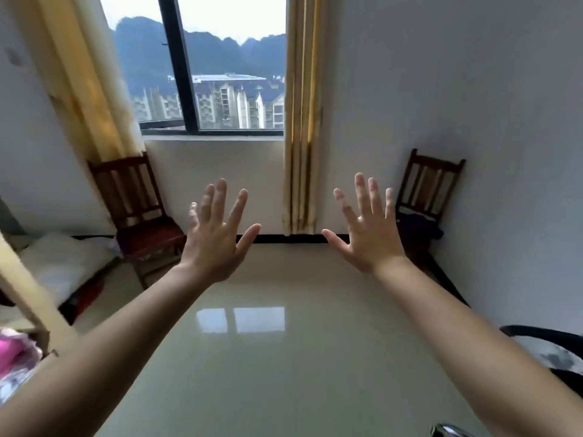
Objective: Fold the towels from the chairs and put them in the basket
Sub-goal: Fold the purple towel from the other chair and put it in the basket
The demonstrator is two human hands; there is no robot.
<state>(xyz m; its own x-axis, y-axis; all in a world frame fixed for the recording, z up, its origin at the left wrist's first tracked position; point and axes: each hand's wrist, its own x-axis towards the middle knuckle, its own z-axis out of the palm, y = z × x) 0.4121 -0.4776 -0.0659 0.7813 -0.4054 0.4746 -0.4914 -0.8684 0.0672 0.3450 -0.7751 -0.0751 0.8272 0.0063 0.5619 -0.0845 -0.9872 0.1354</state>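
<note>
My left hand [217, 234] and my right hand [369, 228] are both held up in front of me, palms forward, fingers spread, holding nothing. A dark wooden chair [135, 200] with a red seat stands at the far left wall under the curtain. A second wooden chair [426, 187] stands against the right wall, with a dark cloth or towel [416, 225] lying on its seat. No basket can be made out for sure.
A glossy pale floor [284, 357] stretches ahead to the window wall. White bedding [63, 263] lies low at the left. Pink fabric [12, 351] shows at the left edge. A dark-rimmed object [549, 348] sits at the right edge.
</note>
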